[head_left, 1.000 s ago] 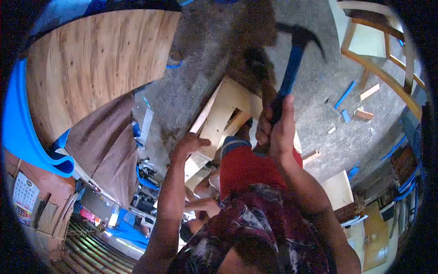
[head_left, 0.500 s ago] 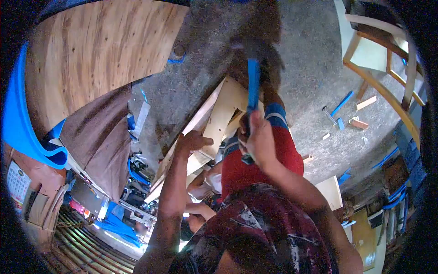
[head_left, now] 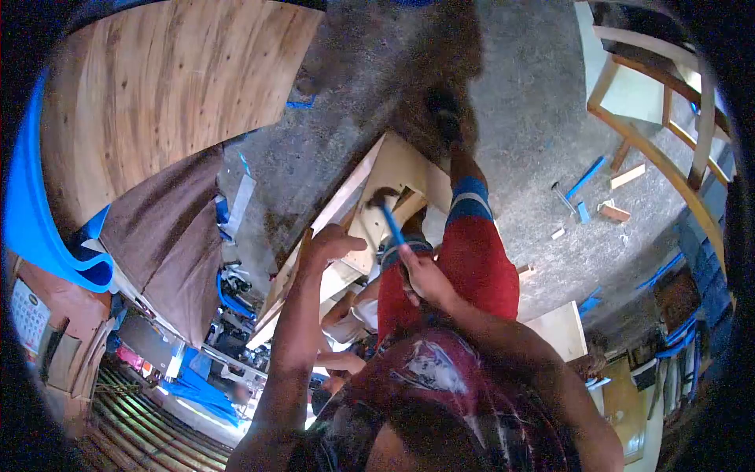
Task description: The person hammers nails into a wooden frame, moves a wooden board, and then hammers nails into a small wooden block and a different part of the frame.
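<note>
My right hand [head_left: 429,277] is closed round the blue handle of a hammer [head_left: 393,224]. The hammer's head is down over the pale board of a wooden frame [head_left: 383,169], overlapping it in this view. On the frame's near side my left hand [head_left: 334,245] grips the wood, its thumb stretched out to the right. Its other fingers are partly hidden. The frame lies slanted on the floor by my legs, with a gap between its boards.
A large plywood sheet [head_left: 173,86] stands at the left above a brown cloth [head_left: 169,236]. Another person [head_left: 350,318] is close beyond my left arm. On the floor at right lie a second blue-handled hammer [head_left: 586,177] and wood offcuts [head_left: 627,175], near a wooden chair [head_left: 649,141].
The hammer has swung down from a raised, upright position to the board, and my right hand has dropped lower and leftward with it. My left hand keeps its place.
</note>
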`<action>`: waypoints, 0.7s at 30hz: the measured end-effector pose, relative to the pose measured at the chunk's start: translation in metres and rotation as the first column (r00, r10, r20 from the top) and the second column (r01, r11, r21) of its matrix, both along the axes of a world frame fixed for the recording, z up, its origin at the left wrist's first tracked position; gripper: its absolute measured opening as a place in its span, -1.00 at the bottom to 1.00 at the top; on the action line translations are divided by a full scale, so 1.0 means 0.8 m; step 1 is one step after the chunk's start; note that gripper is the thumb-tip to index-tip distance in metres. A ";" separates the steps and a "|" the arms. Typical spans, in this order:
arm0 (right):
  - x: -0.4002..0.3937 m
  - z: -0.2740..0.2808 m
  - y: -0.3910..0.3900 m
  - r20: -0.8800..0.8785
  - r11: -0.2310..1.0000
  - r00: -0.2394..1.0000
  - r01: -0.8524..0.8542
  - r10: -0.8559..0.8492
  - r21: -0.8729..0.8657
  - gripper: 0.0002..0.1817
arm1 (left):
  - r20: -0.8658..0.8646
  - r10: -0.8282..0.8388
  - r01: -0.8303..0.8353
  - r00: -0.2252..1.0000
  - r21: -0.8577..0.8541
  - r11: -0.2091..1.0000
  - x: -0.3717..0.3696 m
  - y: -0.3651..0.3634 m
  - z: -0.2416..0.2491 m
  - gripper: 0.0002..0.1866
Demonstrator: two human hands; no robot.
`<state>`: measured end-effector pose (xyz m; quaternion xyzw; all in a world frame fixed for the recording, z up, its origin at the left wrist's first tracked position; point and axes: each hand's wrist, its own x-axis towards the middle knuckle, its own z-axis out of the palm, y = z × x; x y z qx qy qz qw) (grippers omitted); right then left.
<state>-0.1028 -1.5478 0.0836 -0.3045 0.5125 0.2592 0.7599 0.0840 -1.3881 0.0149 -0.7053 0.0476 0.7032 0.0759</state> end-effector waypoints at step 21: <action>0.060 0.006 -0.106 0.098 0.859 0.879 0.476 -0.466 -0.186 -0.44 | -0.026 -0.115 0.116 0.993 0.062 0.991 0.005 -0.026 0.009 -0.40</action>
